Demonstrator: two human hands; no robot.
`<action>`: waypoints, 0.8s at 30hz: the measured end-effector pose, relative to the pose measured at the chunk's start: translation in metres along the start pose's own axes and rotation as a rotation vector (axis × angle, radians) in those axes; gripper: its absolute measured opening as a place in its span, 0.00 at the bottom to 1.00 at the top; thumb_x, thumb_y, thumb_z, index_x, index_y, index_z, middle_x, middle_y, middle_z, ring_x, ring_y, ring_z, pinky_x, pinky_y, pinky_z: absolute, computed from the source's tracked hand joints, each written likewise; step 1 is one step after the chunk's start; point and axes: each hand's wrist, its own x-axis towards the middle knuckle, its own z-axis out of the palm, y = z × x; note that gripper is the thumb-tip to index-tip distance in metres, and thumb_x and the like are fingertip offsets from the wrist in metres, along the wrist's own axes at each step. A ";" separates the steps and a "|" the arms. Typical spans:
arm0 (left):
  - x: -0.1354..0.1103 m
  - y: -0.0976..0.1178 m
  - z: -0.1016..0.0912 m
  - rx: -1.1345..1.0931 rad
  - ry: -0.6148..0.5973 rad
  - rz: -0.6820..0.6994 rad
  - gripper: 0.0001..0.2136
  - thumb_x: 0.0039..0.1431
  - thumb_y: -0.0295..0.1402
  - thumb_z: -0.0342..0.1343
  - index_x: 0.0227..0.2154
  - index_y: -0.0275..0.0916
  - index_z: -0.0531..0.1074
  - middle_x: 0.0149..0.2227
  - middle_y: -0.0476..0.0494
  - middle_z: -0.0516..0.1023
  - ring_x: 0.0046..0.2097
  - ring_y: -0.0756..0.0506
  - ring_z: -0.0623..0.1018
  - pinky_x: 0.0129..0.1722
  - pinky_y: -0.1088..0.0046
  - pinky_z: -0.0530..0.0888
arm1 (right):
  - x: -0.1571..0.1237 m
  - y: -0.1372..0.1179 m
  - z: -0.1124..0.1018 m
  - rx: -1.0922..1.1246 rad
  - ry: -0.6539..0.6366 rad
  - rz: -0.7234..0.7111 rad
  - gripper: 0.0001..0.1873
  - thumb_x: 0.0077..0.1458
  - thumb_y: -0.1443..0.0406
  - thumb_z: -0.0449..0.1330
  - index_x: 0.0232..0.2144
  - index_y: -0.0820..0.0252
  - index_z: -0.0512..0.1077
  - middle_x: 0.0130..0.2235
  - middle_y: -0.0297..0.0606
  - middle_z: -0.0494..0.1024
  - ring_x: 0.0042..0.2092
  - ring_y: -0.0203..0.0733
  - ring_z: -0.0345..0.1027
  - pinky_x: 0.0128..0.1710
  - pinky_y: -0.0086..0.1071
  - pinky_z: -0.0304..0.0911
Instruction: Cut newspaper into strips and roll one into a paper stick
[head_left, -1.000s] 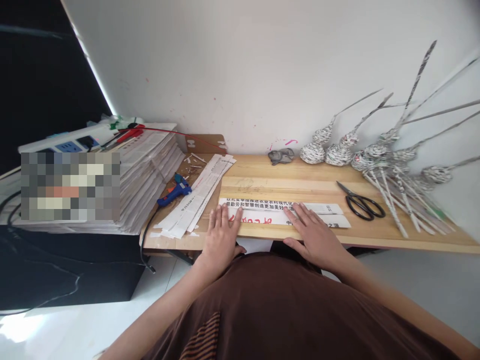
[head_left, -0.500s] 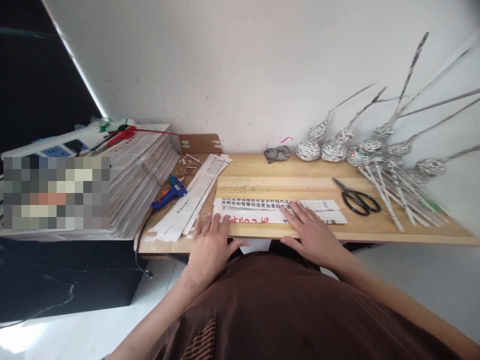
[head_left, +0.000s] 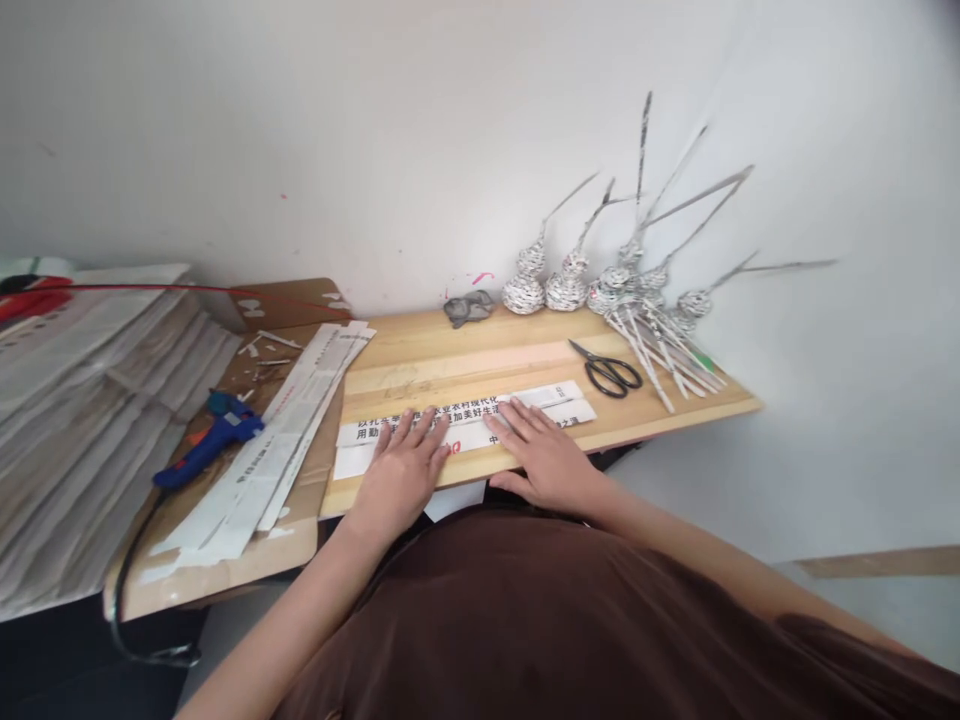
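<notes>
A strip of printed newspaper (head_left: 480, 432) lies along the front of the wooden board (head_left: 465, 362), with a fold or seam running along its length. My left hand (head_left: 401, 465) rests flat on its left half, fingers outstretched over the print. On the right half lies my right hand (head_left: 547, 455), its fingers also extended and its thumb near the board's front edge. Black-handled scissors (head_left: 609, 370) lie on the board beyond my right hand. To the left of my left hand, several cut newspaper strips (head_left: 277, 430) are piled at a slant.
A blue glue gun (head_left: 214, 445) lies left of the strips, its cord over the edge. Stacked newspapers (head_left: 112, 420) fill the far left. Woven paper gourds (head_left: 523, 290) and rolled paper sticks (head_left: 660, 350) stand and lie back right. A grey cloth (head_left: 469, 308) is near the wall.
The view has turned to the right, so the table appears shifted left and tilted. My left hand has moved from the strip's left end farther onto it; my right hand stays on the paper.
</notes>
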 end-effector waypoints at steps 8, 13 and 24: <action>-0.001 -0.005 0.000 -0.068 -0.003 -0.002 0.21 0.67 0.41 0.42 0.61 0.47 0.63 0.64 0.43 0.62 0.66 0.34 0.59 0.61 0.43 0.60 | -0.022 0.015 -0.005 0.013 -0.005 0.123 0.38 0.64 0.46 0.41 0.66 0.65 0.54 0.67 0.46 0.56 0.68 0.50 0.45 0.66 0.47 0.44; -0.004 -0.004 -0.001 -0.086 0.030 -0.010 0.20 0.67 0.41 0.44 0.60 0.47 0.65 0.63 0.43 0.64 0.66 0.34 0.60 0.61 0.43 0.60 | -0.033 0.042 -0.010 -0.033 0.012 0.243 0.36 0.65 0.49 0.42 0.65 0.67 0.55 0.66 0.48 0.56 0.68 0.49 0.44 0.66 0.46 0.45; 0.037 -0.020 -0.020 -0.239 -0.011 -0.112 0.22 0.53 0.43 0.61 0.50 0.39 0.73 0.50 0.37 0.77 0.54 0.38 0.73 0.56 0.61 0.68 | -0.033 0.043 -0.008 -0.022 0.044 0.284 0.33 0.65 0.50 0.43 0.65 0.63 0.57 0.66 0.46 0.57 0.68 0.50 0.45 0.66 0.49 0.45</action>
